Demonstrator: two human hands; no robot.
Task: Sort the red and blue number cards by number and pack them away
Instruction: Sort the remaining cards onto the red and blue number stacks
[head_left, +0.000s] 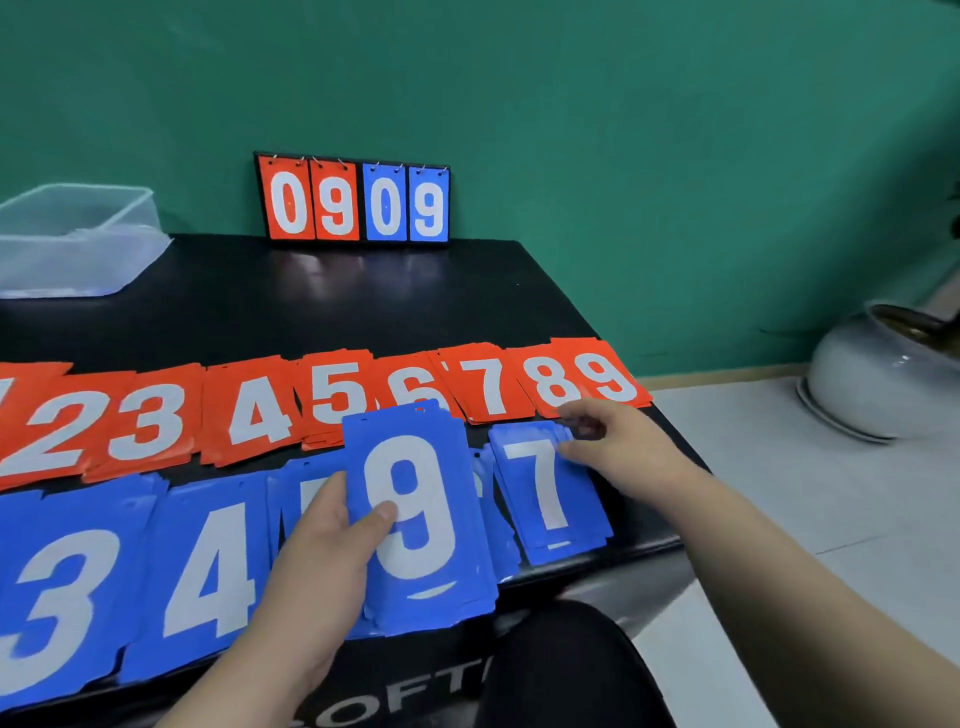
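Left hand (317, 566) grips blue 9 stack (421, 519), thumb on top, over the front blue row; right hand (623, 447) curled at blue 7 pile (545, 499) corner, grip unclear; a nudge could push that pile off the nearby table (363, 301) edge.

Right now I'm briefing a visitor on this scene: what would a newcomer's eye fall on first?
The big blue plastic card marked 9, top of a stack that the left hand grips at centre front. Behind it, a row of red number-card piles runs across the black table, and a small flip scoreboard reading 0909 stands at its far edge against the green wall.
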